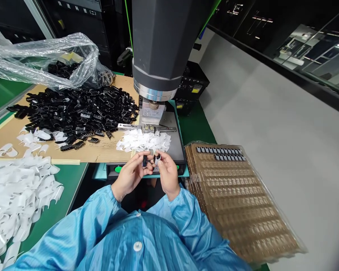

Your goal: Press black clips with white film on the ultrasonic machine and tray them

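Both of my hands meet in front of the press machine. My left hand is closed with a small black plastic part between thumb and fingers. Pinched in my right hand is a white and black clip-like piece, close beside the black part; whether the two touch I cannot tell. Just beyond my fingers, a pile of white plastic pieces covers the front of the machine's base. Above that pile sits the metal fixture under the press head. A green button shows left of my hands.
A heap of black plastic parts lies on cardboard at left, with a clear plastic bag behind it. More white pieces spread over the green table. At right, stacked clear trays hold rows of finished-looking pieces.
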`<state>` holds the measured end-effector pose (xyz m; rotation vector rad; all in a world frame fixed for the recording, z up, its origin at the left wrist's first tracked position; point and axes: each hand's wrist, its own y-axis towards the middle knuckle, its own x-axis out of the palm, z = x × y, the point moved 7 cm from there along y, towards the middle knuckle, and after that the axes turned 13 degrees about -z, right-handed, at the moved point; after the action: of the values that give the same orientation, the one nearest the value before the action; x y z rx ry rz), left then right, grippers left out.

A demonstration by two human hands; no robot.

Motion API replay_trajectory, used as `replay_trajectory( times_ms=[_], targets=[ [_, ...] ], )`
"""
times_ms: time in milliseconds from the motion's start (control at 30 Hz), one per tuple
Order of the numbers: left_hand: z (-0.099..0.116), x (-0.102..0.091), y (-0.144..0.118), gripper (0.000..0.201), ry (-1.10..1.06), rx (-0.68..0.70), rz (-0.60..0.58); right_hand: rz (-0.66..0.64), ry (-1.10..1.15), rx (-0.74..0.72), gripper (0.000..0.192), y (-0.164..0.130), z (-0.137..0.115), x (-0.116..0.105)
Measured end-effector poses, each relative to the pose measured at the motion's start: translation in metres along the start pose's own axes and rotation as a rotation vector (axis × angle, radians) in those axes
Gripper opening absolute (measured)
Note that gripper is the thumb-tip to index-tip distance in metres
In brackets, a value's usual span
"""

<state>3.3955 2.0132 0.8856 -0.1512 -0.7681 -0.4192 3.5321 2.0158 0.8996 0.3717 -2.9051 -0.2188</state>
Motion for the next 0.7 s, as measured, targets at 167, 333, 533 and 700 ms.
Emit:
replay_trajectory(
  times_ms=[167,333,533,700],
  targets=[
    [0.008,-0.002,-0.003,0.038,0.486,0.092,0.034,0.023,-0.080,-0.035,0.032,-0.002,-0.008,0.005],
    [0.019,0.003,-0.010,0.028,0.957,0.237,0.028,0.068,-0.213,-0.004,0.018,-0.005,-0.007,-0.001],
    [0.024,0.014,-0.015,0.029,1.140,0.360,0.000,0.086,-0.266,0.013,0.016,-0.006,-0.011,-0.004],
    [0.024,0.017,-0.017,0.029,1.156,0.378,-0.021,0.090,-0.283,0.037,0.017,-0.008,-0.013,-0.003]
  ],
)
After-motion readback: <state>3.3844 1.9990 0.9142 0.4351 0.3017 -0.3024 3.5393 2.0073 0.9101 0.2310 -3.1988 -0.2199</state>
